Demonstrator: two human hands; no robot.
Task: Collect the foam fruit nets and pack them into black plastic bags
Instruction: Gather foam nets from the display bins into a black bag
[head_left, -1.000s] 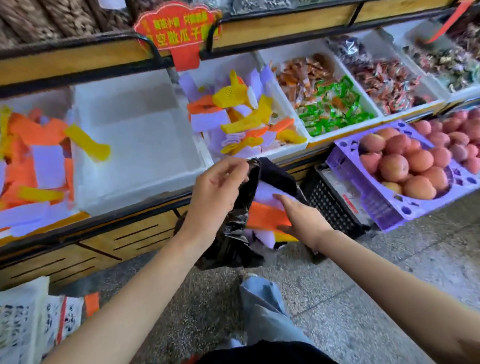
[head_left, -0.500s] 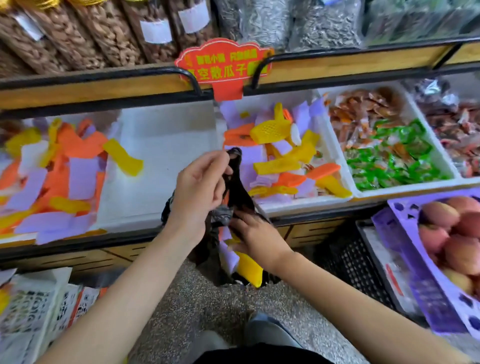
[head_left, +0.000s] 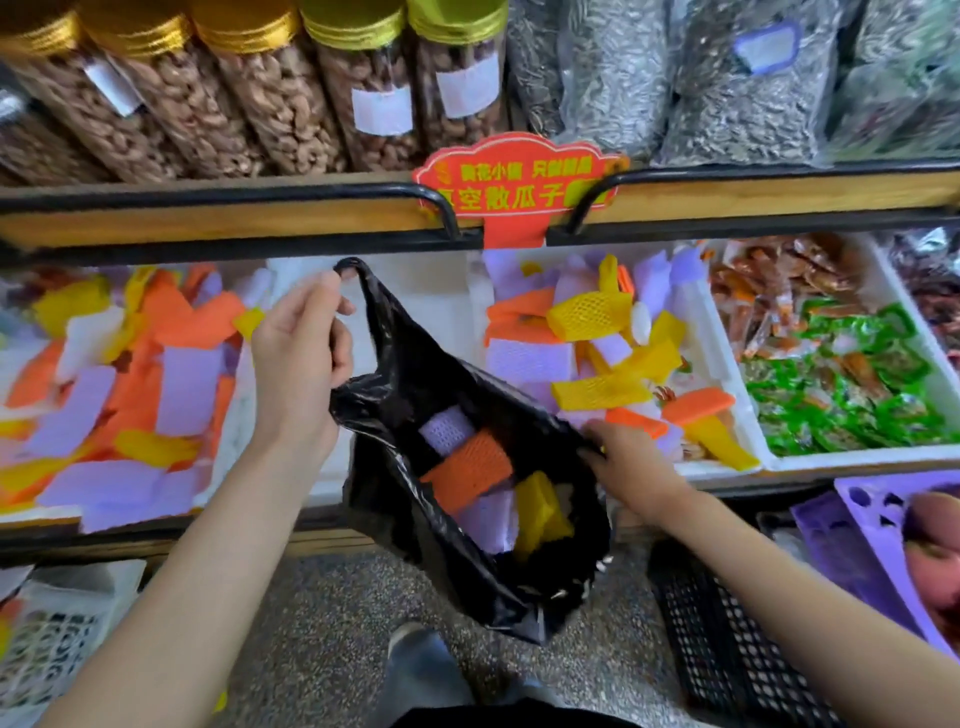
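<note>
Crinkly black bag (head_left: 405, 395) of mesh foam nets (head_left: 470, 467) (handle (head_left: 363, 275) in left hand (head_left: 298, 364), rim (head_left: 550, 415) in right hand (head_left: 631, 470))

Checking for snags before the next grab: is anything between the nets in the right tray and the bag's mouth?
Nothing visible. The left hand and right hand hold the black bag open just before the white tray of foam nets.
</note>
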